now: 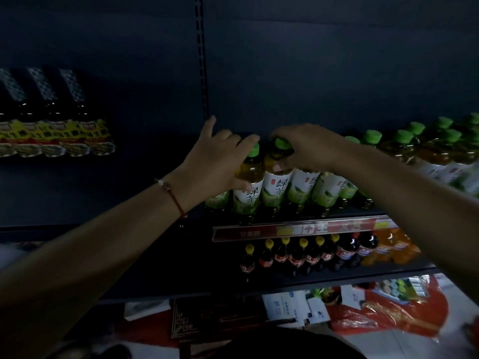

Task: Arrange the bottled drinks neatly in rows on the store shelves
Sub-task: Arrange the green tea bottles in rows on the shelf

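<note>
Head view shows your two hands on the green tea bottles at the centre of the frame, on the upper shelf (259, 216) to the right of the slotted upright (203, 73). Your left hand (217, 156) wraps its thumb and fingers round the neck and shoulder of one green-capped bottle (250, 182); the index finger sticks up free. Your right hand (305, 146) curls over the cap and neck of the next bottle (276, 185), just beside the first and touching it. Both bottles hold amber liquid and tilt back a little. A red cord bracelet (176, 200) sits on your left wrist.

About six white-labelled tea bottles stand in the front row here, and more green caps (404, 136) run off to the right edge, too blurred to count. Below the price strip (298, 229), the next shelf holds five yellow-capped dark cola bottles (295, 257), two dark bottles with blue labels (357, 250), then orange drinks (394, 244). At the upper left, four dark bottles with yellow labels (51, 130) stand in a row. Red packaging (388, 309) lies at the lower right.
</note>
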Demonstrator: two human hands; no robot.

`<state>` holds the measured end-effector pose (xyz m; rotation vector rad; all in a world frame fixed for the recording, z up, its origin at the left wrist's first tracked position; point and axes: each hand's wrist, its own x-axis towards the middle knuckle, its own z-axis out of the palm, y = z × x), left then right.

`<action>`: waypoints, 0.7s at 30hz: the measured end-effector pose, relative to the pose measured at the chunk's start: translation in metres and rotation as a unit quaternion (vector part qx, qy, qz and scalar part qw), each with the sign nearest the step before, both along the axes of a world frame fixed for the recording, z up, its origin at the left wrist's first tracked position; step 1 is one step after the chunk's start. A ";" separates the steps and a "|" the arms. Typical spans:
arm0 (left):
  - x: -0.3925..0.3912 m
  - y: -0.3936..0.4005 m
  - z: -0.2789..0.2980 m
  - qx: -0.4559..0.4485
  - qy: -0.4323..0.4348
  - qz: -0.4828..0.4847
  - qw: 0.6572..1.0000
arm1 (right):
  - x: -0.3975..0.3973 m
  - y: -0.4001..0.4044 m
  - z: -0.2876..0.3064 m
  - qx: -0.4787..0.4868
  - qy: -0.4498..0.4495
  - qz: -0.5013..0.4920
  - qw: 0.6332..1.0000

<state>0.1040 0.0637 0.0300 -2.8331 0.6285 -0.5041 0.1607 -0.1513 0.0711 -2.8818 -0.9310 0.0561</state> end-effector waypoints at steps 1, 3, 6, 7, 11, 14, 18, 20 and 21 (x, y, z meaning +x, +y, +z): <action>0.003 -0.001 0.000 -0.006 0.010 -0.003 1.000 | 0.001 0.000 -0.001 0.002 -0.004 -0.001 1.000; 0.007 -0.002 -0.001 -0.019 0.012 -0.008 1.000 | 0.004 0.000 -0.003 0.003 -0.008 -0.005 1.000; 0.012 -0.004 -0.003 -0.024 -0.007 -0.008 1.000 | 0.008 -0.001 -0.005 0.001 -0.008 -0.005 1.000; 0.014 -0.004 -0.003 -0.027 -0.009 -0.008 1.000 | 0.008 -0.002 -0.005 0.006 -0.008 -0.005 1.000; 0.020 -0.006 -0.002 -0.039 -0.004 -0.007 0.999 | 0.006 -0.003 -0.005 0.021 -0.008 -0.006 1.000; 0.019 -0.002 -0.004 -0.045 -0.005 -0.010 0.999 | 0.004 -0.001 -0.004 0.024 0.000 -0.007 1.000; 0.004 0.013 -0.003 -0.123 0.008 -0.020 0.992 | -0.003 0.007 0.001 0.008 -0.026 -0.009 1.000; -0.006 0.026 -0.005 -0.200 0.032 0.006 0.979 | -0.011 0.017 0.002 0.034 -0.040 0.016 0.999; -0.012 0.032 -0.008 -0.249 0.055 0.026 0.967 | -0.014 0.023 0.002 0.051 -0.034 0.030 0.998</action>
